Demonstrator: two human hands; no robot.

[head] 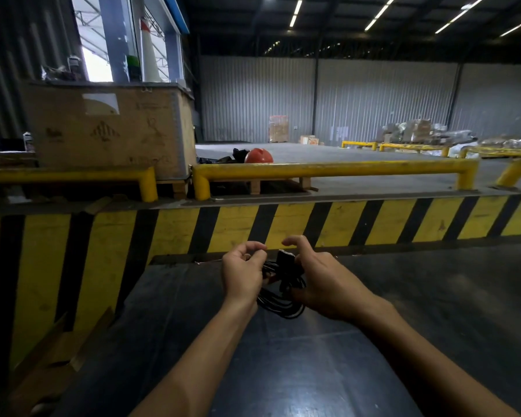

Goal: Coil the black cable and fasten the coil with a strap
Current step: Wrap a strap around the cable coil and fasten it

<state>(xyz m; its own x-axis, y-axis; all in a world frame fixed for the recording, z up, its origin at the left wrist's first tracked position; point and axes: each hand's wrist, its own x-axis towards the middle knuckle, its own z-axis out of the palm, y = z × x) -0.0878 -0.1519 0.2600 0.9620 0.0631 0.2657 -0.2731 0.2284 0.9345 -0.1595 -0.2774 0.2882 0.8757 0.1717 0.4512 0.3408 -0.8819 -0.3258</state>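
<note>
The black cable hangs as a bundle of several loops between my two hands, above a dark flat surface. My left hand pinches the top of the bundle with thumb and fingers curled. My right hand holds the bundle from the right, thumb under the loops, index finger raised. A black strap with a pale edge stands up at the top of the coil between the hands. Whether the strap is closed around the coil is hidden by my fingers.
A yellow-and-black striped wall rises just behind the surface. Yellow guard rails run above it. A large cardboard crate stands at the back left, with a red helmet to its right. Wrapped pallets sit far right.
</note>
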